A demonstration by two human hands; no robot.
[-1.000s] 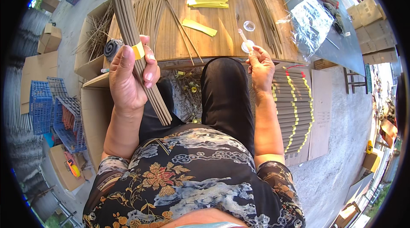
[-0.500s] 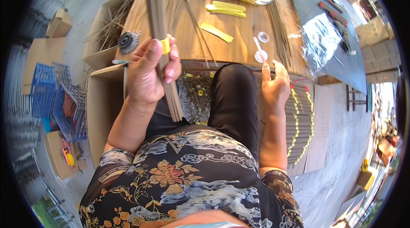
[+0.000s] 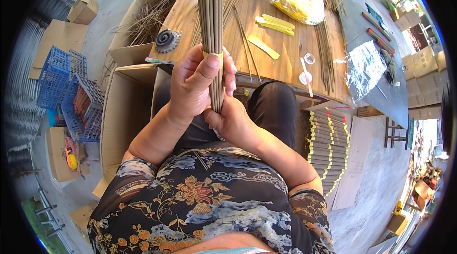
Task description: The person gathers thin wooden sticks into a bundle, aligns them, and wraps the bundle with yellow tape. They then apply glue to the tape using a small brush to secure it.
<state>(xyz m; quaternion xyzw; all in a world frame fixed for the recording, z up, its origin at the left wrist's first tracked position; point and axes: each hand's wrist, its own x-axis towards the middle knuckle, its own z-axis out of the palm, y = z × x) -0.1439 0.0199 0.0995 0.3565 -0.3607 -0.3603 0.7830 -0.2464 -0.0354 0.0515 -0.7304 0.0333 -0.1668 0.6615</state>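
Observation:
A bundle of thin brown incense sticks stands nearly upright in front of me, its top running past the upper edge of the view. Around it, at thumb height, sits a yellow paper band. My left hand is closed about the bundle, thumb resting on the band. Lower down, my right hand cups the bottom end of the sticks, hiding their tips. On the wooden table ahead lie a loose yellow strip, a stack of yellow strips and a small stick across a round white lid.
At left are cardboard boxes, one with loose sticks, and blue crates. A black coil lies at the table's left edge. Banded bundles are laid out at right, below a blue-grey table with crumpled foil.
My right hand has let go of the small stick, now lying on the table, and moved left to the bundle's lower end. My view has shifted, and the bundle stands straighter.

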